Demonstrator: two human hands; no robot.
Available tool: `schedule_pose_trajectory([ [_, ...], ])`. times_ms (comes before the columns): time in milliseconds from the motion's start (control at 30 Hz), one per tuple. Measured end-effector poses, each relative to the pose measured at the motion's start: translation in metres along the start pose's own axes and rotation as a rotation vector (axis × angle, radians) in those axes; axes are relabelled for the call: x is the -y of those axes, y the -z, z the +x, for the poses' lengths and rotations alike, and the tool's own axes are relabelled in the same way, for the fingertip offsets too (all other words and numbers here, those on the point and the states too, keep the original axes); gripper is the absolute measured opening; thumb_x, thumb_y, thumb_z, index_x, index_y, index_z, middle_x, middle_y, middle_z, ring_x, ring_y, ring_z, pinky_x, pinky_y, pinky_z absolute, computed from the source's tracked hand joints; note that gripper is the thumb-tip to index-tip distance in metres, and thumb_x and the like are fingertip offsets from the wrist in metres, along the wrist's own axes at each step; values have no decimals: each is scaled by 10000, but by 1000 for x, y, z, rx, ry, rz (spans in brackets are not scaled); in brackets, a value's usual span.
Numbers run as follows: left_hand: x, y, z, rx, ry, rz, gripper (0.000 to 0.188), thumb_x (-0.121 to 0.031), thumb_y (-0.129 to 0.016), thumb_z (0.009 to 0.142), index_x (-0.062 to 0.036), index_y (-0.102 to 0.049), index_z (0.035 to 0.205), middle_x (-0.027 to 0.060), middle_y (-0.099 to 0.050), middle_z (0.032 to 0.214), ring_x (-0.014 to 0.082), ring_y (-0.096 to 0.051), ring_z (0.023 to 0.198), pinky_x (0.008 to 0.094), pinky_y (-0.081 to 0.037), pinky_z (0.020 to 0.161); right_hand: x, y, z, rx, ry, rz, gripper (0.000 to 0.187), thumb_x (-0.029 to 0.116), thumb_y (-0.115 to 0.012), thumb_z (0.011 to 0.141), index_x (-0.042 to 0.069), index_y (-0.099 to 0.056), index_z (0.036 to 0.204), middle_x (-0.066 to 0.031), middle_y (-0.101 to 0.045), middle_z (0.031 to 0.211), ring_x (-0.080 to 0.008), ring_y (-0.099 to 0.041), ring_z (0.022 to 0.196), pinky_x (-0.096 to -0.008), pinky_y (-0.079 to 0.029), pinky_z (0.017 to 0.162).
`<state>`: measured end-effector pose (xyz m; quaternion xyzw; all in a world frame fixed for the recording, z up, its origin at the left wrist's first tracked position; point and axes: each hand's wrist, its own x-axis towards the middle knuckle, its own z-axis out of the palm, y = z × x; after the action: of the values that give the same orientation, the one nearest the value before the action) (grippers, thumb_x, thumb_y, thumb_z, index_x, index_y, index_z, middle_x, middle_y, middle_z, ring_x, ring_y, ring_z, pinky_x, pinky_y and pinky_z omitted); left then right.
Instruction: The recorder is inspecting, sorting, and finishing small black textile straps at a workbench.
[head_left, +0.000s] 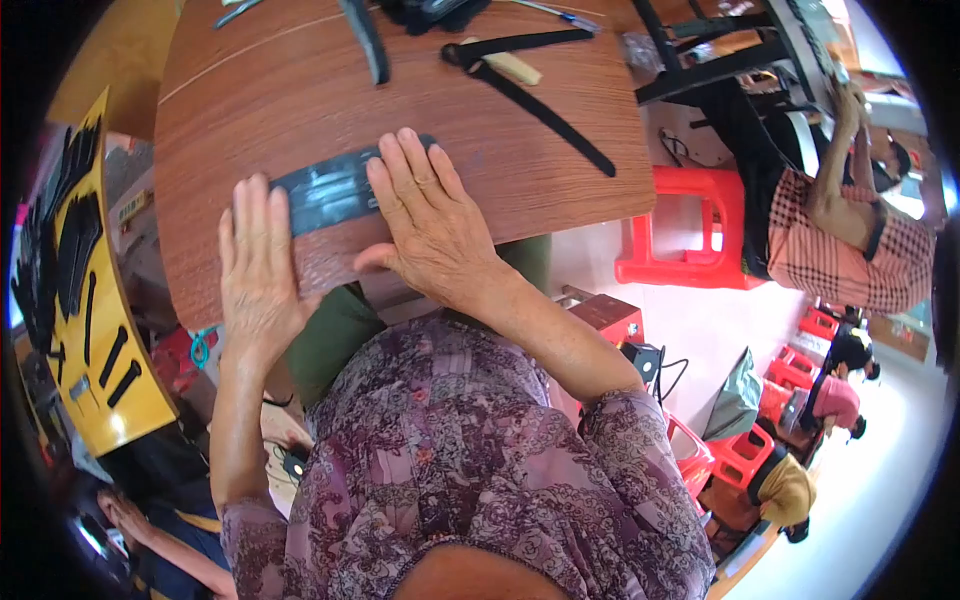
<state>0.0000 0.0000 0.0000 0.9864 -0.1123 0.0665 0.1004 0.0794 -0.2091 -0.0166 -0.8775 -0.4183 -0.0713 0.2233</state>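
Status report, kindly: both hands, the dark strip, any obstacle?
Left hand open, at left end of dark strip; right hand open, across its right end. Strip lying on table. Black strap beyond, not touching.

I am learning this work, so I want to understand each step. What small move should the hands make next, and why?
Probably slide the right hand lightly outward along the dark strip, to smooth it. The strip lies flat on the table, the right fingers spread over its right part, and the left hand rests at its left end.
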Motion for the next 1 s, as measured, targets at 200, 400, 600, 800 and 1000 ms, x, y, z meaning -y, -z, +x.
schedule_pose_trajectory([
  [200, -2, 3, -5, -34, 94, 5, 1046, -344, -760, 653, 6, -171, 1443, 232, -168, 1498, 355, -144, 1404, 482, -135, 1125, -31, 28, -22, -89, -23, -47, 778, 449, -628, 738, -66, -416, 1281, -240, -397, 1365, -367, -331, 1315, -469, -237, 1075],
  [400, -11, 37, -13, -59, 86, -114, 870, -221, -766, 689, 7, -319, 1400, 215, -313, 1450, 322, -274, 1370, 481, -224, 1074, -93, 74, -40, -308, -280, -500, 440, 172, -709, 710, -11, -550, 1078, -163, -546, 1115, -289, -504, 931, -425, -351, 779],
  [600, -45, 28, 31, -277, -140, -252, 385, -32, -688, 737, 22, -609, 1110, 182, -614, 1140, 323, -576, 1094, 434, -415, 912, -111, 67, -58, -191, -61, -593, 264, 95, -563, 752, -21, -555, 989, -142, -523, 930, -280, -472, 823, -384, -364, 703],
  [800, -73, -3, 85, -463, -315, -334, 330, -52, -652, 705, 12, -618, 1027, 156, -631, 1034, 303, -597, 988, 436, -452, 830, -106, 72, -66, -40, -19, -588, 258, 56, -557, 735, -12, -555, 983, -119, -503, 853, -265, -478, 795, -377, -375, 674],
  [1000, -120, -1, 113, -478, -443, -209, 309, -154, -566, 747, 6, -608, 1008, 159, -601, 1070, 292, -548, 1046, 454, -401, 899, -71, 102, -76, -210, 103, -339, 373, -66, -625, 641, 11, -572, 1002, -140, -581, 911, -304, -538, 751, -408, -415, 651],
])
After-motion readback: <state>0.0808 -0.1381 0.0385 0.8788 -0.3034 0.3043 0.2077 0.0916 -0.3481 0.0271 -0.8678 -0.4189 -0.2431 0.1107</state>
